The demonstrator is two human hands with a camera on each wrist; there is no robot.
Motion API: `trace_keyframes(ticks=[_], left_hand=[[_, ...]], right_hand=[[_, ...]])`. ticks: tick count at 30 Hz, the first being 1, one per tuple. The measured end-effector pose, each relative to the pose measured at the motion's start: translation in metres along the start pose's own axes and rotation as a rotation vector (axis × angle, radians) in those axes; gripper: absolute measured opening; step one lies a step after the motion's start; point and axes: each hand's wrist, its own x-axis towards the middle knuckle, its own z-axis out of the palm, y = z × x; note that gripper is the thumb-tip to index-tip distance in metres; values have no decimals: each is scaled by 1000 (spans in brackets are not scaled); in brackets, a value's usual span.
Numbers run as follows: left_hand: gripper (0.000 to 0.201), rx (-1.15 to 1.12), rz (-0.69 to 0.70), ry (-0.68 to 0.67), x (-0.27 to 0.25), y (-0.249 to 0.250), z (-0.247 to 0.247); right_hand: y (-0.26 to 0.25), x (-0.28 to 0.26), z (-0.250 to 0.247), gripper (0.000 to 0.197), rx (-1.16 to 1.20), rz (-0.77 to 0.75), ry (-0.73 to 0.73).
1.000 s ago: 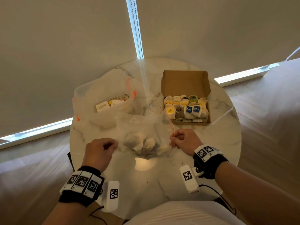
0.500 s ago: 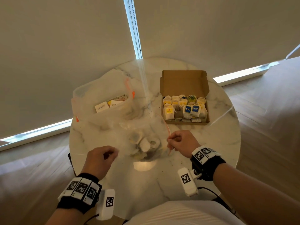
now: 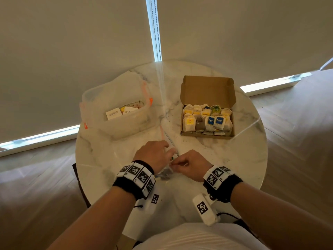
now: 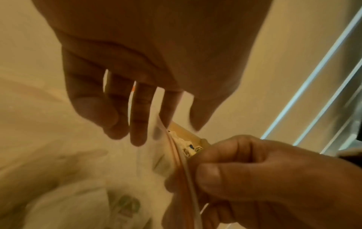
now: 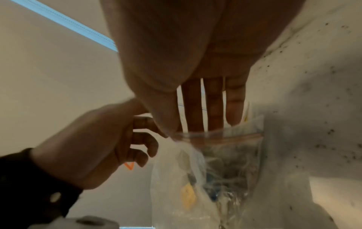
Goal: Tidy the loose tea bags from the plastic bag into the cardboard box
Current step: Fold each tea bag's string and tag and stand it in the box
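Note:
A small clear zip plastic bag (image 3: 166, 175) hangs bunched between my hands over the near middle of the table. In the right wrist view the plastic bag (image 5: 225, 162) holds several tea bags (image 5: 188, 198). My right hand (image 3: 182, 164) pinches its zip rim between thumb and fingers (image 5: 162, 124). My left hand (image 3: 162, 150) is at the bag's mouth right beside it, its fingers (image 4: 138, 124) loosely extended and holding nothing. The open cardboard box (image 3: 207, 135) sits at the far right, with several tea bags (image 3: 203, 120) in rows inside it.
A larger clear bag with orange trim (image 3: 117, 98) stands far left, with a clear tub of paper packets (image 3: 124, 112) inside. Dark tea crumbs (image 3: 200, 146) dot the round marble table (image 3: 252, 159). A blind's bead chain (image 3: 158, 33) hangs behind.
My left hand let go of the bag's left edge and moved right to the right hand. The bag, spread wide before, now hangs bunched and closer to me.

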Motion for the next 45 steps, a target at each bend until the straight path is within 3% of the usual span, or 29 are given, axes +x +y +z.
trace_keyframes(ticks=[3, 5, 7, 11, 15, 22, 29, 35, 41, 45], left_hand=[[20, 13, -68, 1, 3, -5, 11], [19, 18, -52, -29, 1, -7, 18], [20, -2, -40, -37, -1, -8, 21], [23, -18, -1, 7, -1, -5, 22], [23, -51, -16, 41, 0, -7, 20], [20, -126, -48, 47, 2, -12, 24], [21, -187, -47, 94, 3, -14, 24], [22, -235, -33, 116, 0, -17, 26], [19, -266, 24, 127, -9, -16, 25], [32, -329, 90, 161, -19, -7, 16]], right_hand=[[3, 10, -18, 17, -160, -4, 67], [4, 20, -31, 23, -338, -30, 116], [2, 32, -31, 38, -563, -104, -12], [4, 53, -12, 80, -790, -206, -296], [13, 61, -6, 90, -988, -186, -368], [21, 66, -4, 46, -848, -90, -379], [21, 55, -22, 39, -519, 6, -144], [-3, 13, -48, 32, -254, -47, 67], [-46, -32, -75, 31, -79, -230, 230], [-69, -50, -90, 33, -53, -329, 295]])
